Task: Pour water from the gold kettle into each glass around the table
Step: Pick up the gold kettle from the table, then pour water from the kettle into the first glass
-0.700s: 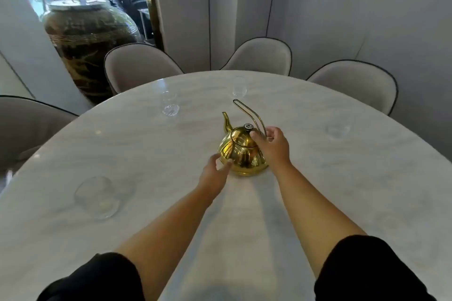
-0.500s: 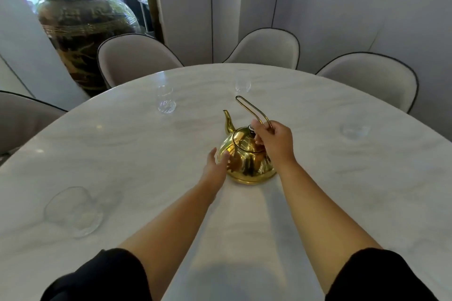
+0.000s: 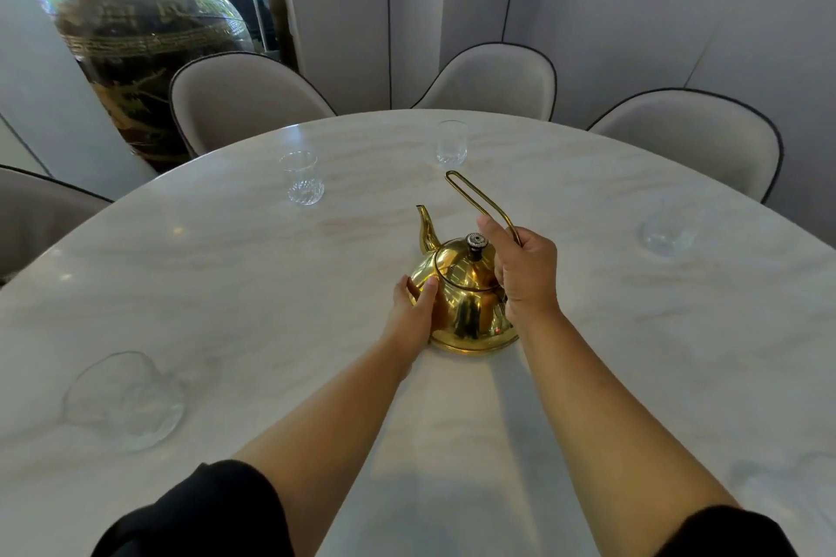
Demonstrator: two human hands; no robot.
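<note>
At frame centre the gold kettle [image 3: 468,308] stands on the table [image 3: 226,285] between both hands. The right hand [image 3: 527,274] is curled round its wire handle [image 3: 479,199], and the left hand [image 3: 414,308] cups its left flank.

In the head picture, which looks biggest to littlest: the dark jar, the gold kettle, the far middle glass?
1. dark jar, largest even partly hidden.
2. gold kettle, helped by being nearer the camera.
3. far middle glass, smallest.
</note>
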